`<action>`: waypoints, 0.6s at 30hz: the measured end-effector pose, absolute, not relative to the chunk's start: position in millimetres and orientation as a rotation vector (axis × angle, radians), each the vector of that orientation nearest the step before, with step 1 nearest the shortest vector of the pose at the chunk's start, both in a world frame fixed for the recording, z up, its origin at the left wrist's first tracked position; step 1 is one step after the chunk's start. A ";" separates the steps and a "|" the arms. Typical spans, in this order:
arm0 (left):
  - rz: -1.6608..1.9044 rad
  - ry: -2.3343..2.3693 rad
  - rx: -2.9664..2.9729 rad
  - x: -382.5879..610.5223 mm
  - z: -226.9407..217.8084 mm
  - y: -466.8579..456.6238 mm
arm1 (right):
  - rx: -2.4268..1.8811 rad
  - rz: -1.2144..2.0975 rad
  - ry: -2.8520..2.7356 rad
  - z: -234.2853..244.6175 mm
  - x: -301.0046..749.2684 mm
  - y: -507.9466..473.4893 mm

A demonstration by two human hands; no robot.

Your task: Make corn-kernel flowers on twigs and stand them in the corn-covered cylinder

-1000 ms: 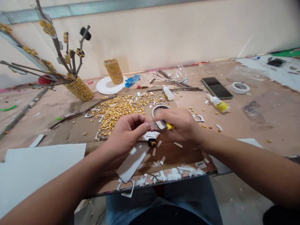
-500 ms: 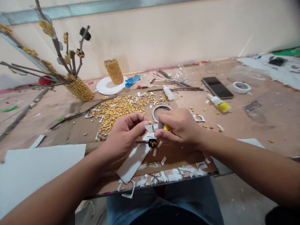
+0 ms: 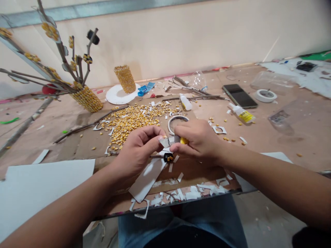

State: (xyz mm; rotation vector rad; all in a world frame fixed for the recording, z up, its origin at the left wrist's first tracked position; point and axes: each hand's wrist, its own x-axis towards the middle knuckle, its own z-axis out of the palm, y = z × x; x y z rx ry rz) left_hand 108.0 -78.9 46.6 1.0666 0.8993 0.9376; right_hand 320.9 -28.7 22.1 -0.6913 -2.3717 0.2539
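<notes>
My right hand (image 3: 198, 139) is wrapped round a utility knife (image 3: 183, 140) with a yellow body and a grey front end that points left. Opposite it, my left hand (image 3: 143, 144) pinches a small pale piece of card (image 3: 163, 142) between thumb and forefinger. The blade end meets this piece at the fingertips. A yellow kernel seems to show there too, too small to be sure. Just below the hands lies a twig (image 3: 156, 156) with a black cap-like end (image 3: 168, 157) holding corn kernels. Under it rests a white card strip (image 3: 147, 181).
A heap of corn kernels (image 3: 134, 120) spreads behind my left hand. Beyond are a tape roll (image 3: 169, 125), glue bottles (image 3: 243, 114) and a phone (image 3: 240, 95). A kernel-covered pot with branches (image 3: 89, 99) stands left. Paper scraps (image 3: 192, 193) line the front edge.
The pale piece and blade end have shifted very slightly at the fingertips. Both hands stay almost in place, and the things on the table have not moved.
</notes>
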 end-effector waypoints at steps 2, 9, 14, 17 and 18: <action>0.924 0.851 1.054 107.2 45.7 -80.3 | -0.653 0.258 -2.352 22.5 318.5 -31.1; 0.933 0.759 1.227 104.5 52.4 -90.4 | -0.786 0.369 -2.070 24.2 320.1 -28.8; 0.975 0.805 1.192 105.0 50.8 -87.1 | -0.866 0.390 -1.948 29.0 330.2 -17.0; 0.988 0.853 1.165 103.5 45.6 -78.1 | -0.710 0.369 -2.156 33.3 333.0 -17.5; 1.001 0.869 1.179 102.5 43.9 -74.9 | -0.624 0.338 -2.261 34.4 333.5 -18.8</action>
